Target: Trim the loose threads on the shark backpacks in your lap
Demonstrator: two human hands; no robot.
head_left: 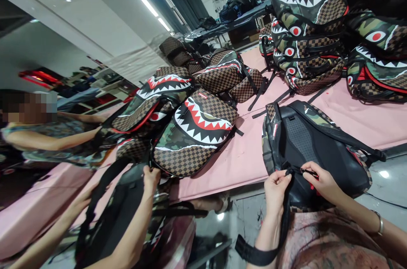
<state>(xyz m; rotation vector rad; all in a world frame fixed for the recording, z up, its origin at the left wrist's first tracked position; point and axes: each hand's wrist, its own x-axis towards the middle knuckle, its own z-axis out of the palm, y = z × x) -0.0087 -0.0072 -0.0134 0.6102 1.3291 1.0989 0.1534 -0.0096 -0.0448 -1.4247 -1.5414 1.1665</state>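
Note:
A camo-and-checkered backpack [310, 142] stands at the table's edge in front of me, its black padded back facing me. My left hand [277, 185] pinches the black strap [284, 214] near a small black fitting at the backpack's lower side. That strap runs down beside my left wrist and ends in a loose, wide tail. My right hand [319, 181], with a bangle on its wrist, closes on a thin black piece [309, 172] close to the left fingertips. Whether this is a strap end or a tool I cannot tell. Something small and red shows under the right hand.
A co-worker's hands [150, 181] hold a black-backed backpack [119, 205] at lower left. Another person [54, 137] stands across the pink-covered table [219, 176], touching a bag. A shark-mouth backpack [197, 133] lies left of mine; several more are stacked [307, 27] at the back right.

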